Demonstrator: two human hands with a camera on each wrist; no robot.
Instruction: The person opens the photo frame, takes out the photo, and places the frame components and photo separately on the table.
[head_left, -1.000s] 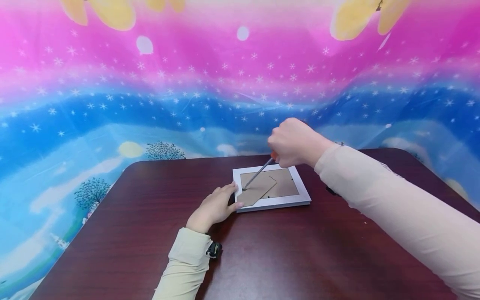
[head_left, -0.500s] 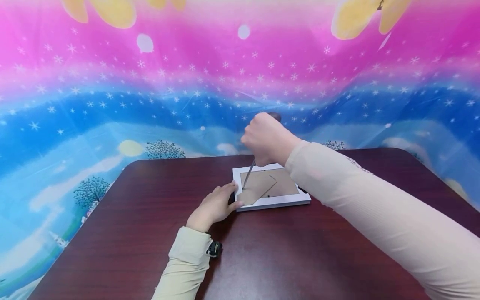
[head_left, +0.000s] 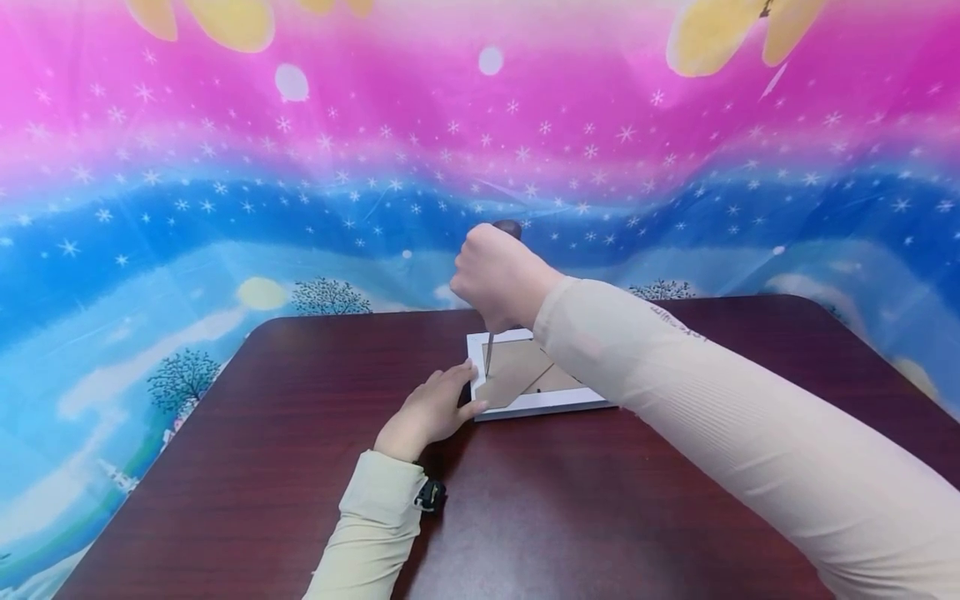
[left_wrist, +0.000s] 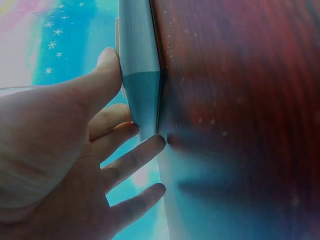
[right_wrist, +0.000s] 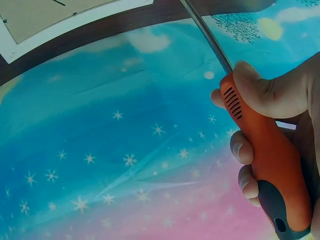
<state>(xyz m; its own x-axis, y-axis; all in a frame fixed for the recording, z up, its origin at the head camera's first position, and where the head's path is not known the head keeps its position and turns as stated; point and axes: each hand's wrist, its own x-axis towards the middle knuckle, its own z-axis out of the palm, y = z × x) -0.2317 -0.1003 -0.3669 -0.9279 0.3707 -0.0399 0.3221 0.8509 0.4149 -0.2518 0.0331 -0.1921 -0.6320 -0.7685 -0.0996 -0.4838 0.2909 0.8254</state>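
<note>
A white picture frame (head_left: 551, 404) lies on the table with its brown backing board (head_left: 561, 381) facing up and an angled stand flap (head_left: 513, 379) across it. My left hand (head_left: 426, 415) rests at the frame's left edge, thumb by the near corner; in the left wrist view its fingers are spread, some touching the frame's side (left_wrist: 140, 42). My right hand (head_left: 498, 279) grips a screwdriver (right_wrist: 265, 140) by its orange and black handle. The steel shaft (head_left: 491, 354) stands steeply over the board's left part, tip close by the flap. My right sleeve hides the frame's right side.
The dark reddish-brown table (head_left: 585, 500) reaches toward me and out to both sides. Behind it hangs a pink and blue cloth (head_left: 390, 167) with snowflakes and trees. A dark wrist strap (head_left: 431, 496) sits on the left sleeve.
My right hand has swung left, bringing the screwdriver from a slant to nearly upright while its tip stays near the same spot. The left hand and the frame have hardly moved.
</note>
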